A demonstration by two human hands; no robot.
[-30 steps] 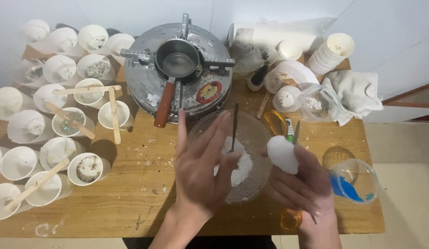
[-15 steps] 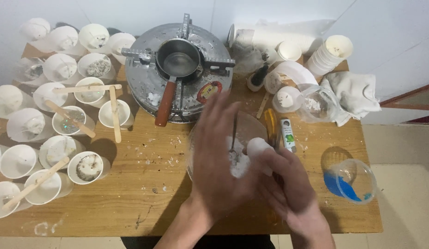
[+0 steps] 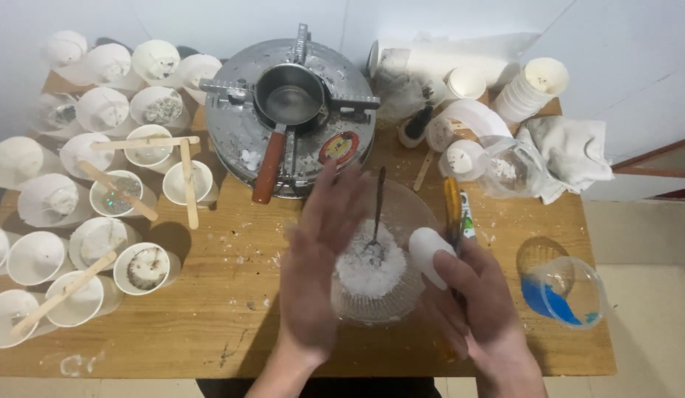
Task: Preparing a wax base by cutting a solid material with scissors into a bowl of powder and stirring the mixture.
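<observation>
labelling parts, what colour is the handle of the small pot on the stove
Reddish-brown handle on the small pot, clearest in the head view.

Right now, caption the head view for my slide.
Left hand over glass bowl of white flakes; right hand holds a white lump.

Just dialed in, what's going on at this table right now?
A person works over a clear glass bowl of white flakes on a wooden table, with a dark utensil standing in the flakes. The left hand is spread flat, open, over the bowl's left side. The right hand holds a small white lump at the bowl's right edge. Behind sits a round metal stove with a small pot; many white paper cups crowd the left.
</observation>
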